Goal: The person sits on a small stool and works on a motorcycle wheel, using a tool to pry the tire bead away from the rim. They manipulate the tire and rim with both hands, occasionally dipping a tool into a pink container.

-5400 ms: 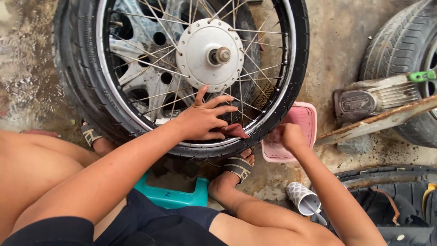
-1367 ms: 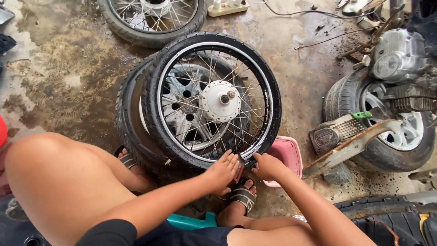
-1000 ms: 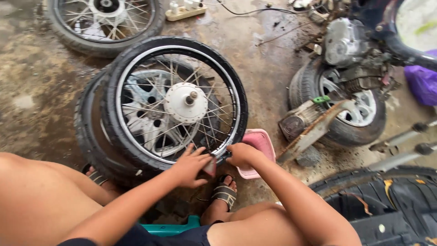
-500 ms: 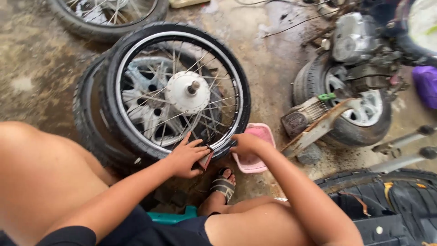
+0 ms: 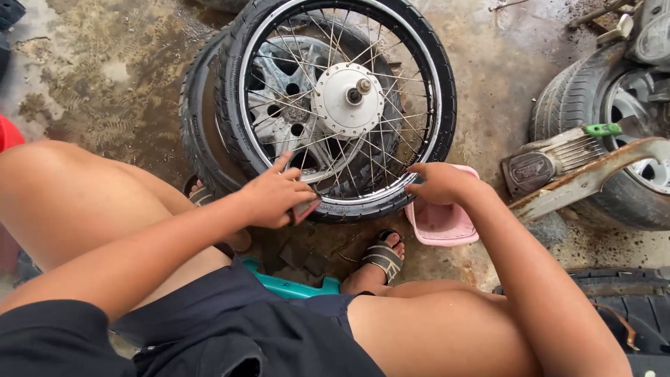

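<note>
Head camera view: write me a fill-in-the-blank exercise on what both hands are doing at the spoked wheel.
1. The left hand presses a small flat piece against the tyre of the ____ wheel.
2. The right hand rests on the rim, just above a ____ tub.
3. The spoked wheel lies on top of another ____.
4. The person sits on a low ____ stool.

Missing words: spoked; pink; tyre; teal

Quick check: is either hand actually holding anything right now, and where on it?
The left hand grips a small flat reddish piece by its near end against the spoked wheel's tyre. The right hand rests on that tyre's edge; a closed grip cannot be told.
</note>
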